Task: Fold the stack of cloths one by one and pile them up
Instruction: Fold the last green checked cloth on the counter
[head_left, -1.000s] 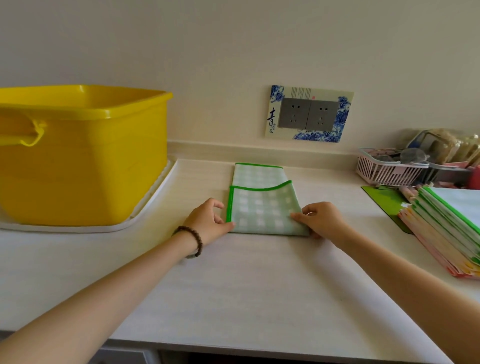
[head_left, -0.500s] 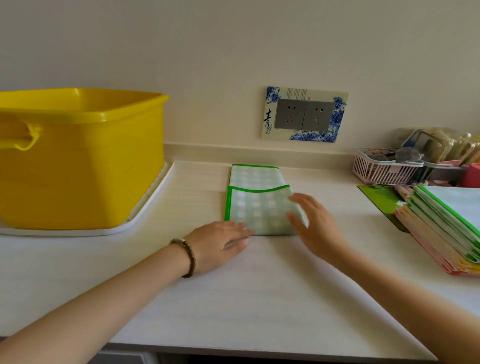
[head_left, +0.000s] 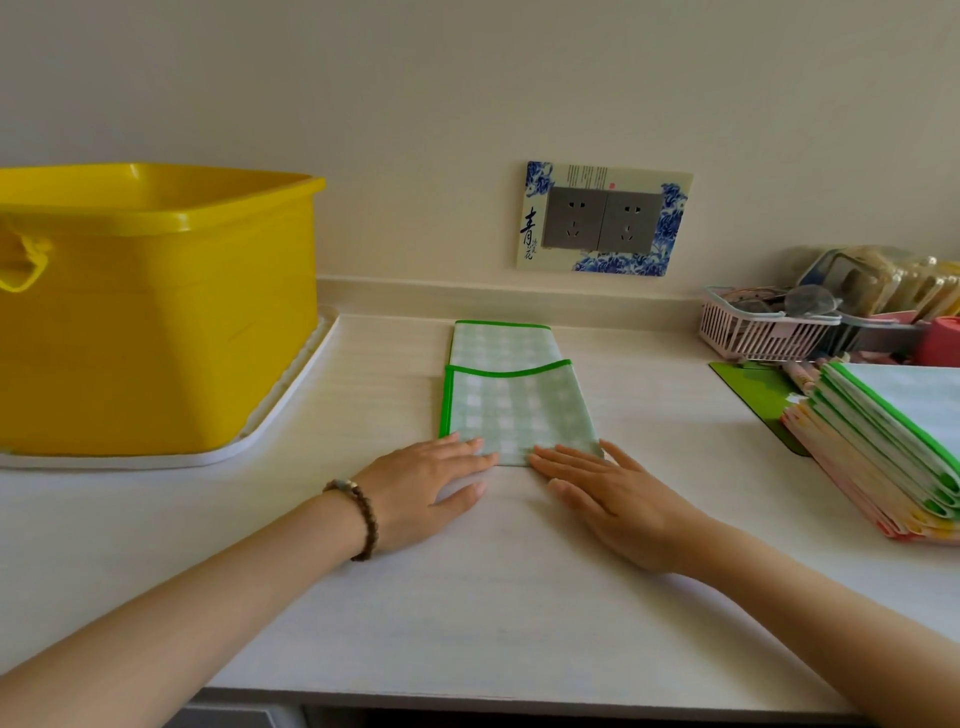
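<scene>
A green checked cloth (head_left: 511, 400) with a bright green border lies folded on the white counter (head_left: 467, 597), its upper flap short of the far edge. My left hand (head_left: 426, 486) lies flat at the cloth's near left corner, straight fingers touching the near fold. My right hand (head_left: 608, 499) lies flat at the near right corner, fingertips on the same fold. A stack of cloths (head_left: 883, 452) with green, pink and yellow edges sits at the right.
A large yellow tub (head_left: 156, 312) stands on a white tray (head_left: 291, 410) at the left. At the back right are a pink basket (head_left: 753, 332) of small items and a green mat (head_left: 753, 389). A wall socket plate (head_left: 602, 218) hangs above the cloth.
Both hands let go of the cloth's side edges, flattened, and slid down to its near fold. The right hand moved from the right edge toward the middle.
</scene>
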